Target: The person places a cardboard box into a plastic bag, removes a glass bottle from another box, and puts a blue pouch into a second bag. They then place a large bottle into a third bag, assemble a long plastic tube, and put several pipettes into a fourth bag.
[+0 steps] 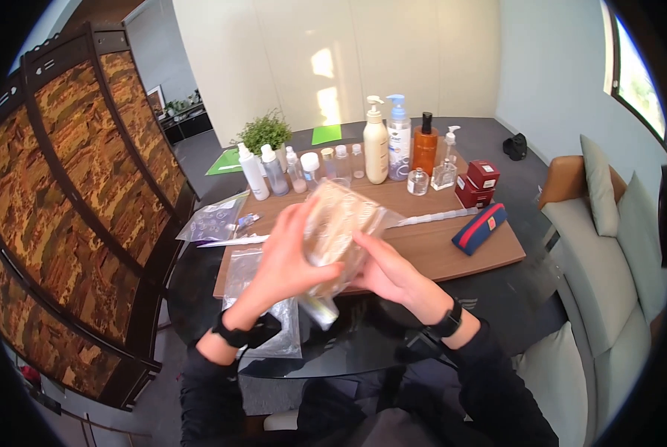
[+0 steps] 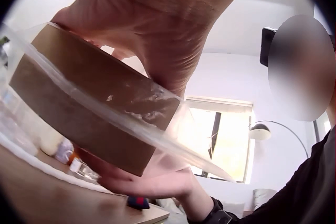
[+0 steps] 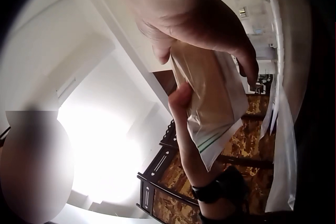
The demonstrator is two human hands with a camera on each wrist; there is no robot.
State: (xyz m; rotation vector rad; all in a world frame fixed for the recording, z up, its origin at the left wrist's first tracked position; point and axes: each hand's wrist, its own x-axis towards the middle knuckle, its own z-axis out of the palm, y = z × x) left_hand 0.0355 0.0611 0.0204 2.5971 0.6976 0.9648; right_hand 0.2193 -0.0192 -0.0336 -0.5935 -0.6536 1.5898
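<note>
A person holds a bagged brown box [image 1: 341, 217] above the middle of the wooden board [image 1: 423, 253]. The left hand [image 1: 283, 257] grips its left side with fingers bent around it; the right hand [image 1: 393, 270] pinches it from the right, thumb on top and fingers underneath.

Along the board's far half stands a row of bottles, from the white spray bottle [image 1: 253, 173] to the amber bottle [image 1: 424, 149], with dark red boxes [image 1: 473, 195] at its right end. A blue pouch [image 1: 478, 229] lies near the board's right edge, apart from the hands. A flat clear bag [image 1: 277, 328] overlaps the board's near left edge and spreads onto the black table [image 1: 363, 339]; the board's near edge leaves a strip of tabletop toward the person.

The left wrist view alone shows a floor lamp [image 2: 260, 131] and the box's plain brown side, crossed by a pale band of plastic. The right wrist view alone makes out the green line [image 3: 218, 139] near the wrapping's end.
</note>
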